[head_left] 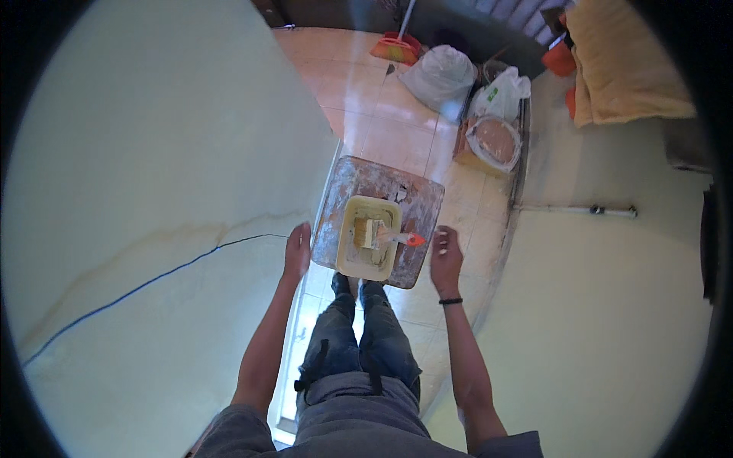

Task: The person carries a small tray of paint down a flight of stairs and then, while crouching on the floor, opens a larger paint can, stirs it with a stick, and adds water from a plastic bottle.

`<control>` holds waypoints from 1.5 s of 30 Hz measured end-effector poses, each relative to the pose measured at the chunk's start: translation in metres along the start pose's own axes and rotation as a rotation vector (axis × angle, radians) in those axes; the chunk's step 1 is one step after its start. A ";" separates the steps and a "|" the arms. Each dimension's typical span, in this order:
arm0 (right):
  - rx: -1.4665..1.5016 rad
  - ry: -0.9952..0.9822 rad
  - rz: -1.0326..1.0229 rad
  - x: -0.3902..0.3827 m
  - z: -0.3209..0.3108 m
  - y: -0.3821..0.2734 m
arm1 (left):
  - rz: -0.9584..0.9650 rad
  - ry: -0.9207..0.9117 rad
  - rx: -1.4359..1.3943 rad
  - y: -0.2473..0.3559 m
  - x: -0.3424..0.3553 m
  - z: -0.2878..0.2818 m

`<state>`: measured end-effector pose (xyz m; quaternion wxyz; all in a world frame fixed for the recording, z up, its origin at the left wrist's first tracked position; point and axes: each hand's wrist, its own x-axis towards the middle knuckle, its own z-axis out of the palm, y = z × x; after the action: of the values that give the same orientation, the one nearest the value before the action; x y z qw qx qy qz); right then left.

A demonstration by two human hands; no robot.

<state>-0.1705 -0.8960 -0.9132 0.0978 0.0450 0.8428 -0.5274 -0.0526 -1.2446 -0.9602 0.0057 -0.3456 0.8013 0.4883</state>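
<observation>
A square, paint-stained stool (420, 195) stands in front of me, seen from above. On it sits a cream plastic tub (342, 248) with pale residue inside. A wide paintbrush (372, 234) lies across the tub, its red-tipped handle reaching over the right rim. My left hand (298, 246) is beside the left wall, left of the stool, with fingers stretched out and nothing visible in it. To the stool's right hovers my right hand (446, 259), empty, its fingers loosely curled and apart. Neither hand touches the brush or tub.
A thin dark-blue cord-like line (160, 273) runs along the left wall (168, 137) toward my left hand. Ahead are a broom (397, 47), a white sack (443, 76), a plastic bag (500, 95) and a lined container (495, 143). A pipe (573, 208) crosses the right wall.
</observation>
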 end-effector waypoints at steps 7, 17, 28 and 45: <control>-0.602 -0.079 -0.059 -0.008 0.030 -0.081 | -0.023 0.003 -0.206 0.028 -0.132 -0.044; -0.216 -0.005 -0.152 -0.108 -0.048 -0.170 | 0.248 -0.254 -0.451 0.128 -0.070 -0.056; 0.174 0.374 0.024 -0.194 -0.077 -0.199 | 0.503 -0.706 -0.268 0.265 -0.086 -0.046; -0.578 -0.005 -0.007 -0.117 -0.023 -0.152 | 0.487 -0.364 -0.058 0.186 -0.041 -0.043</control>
<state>-0.0856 -0.9392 -0.7449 0.1068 0.0110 0.9581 -0.2656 -0.1116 -1.2029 -0.7792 0.0220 -0.0505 0.8322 0.5517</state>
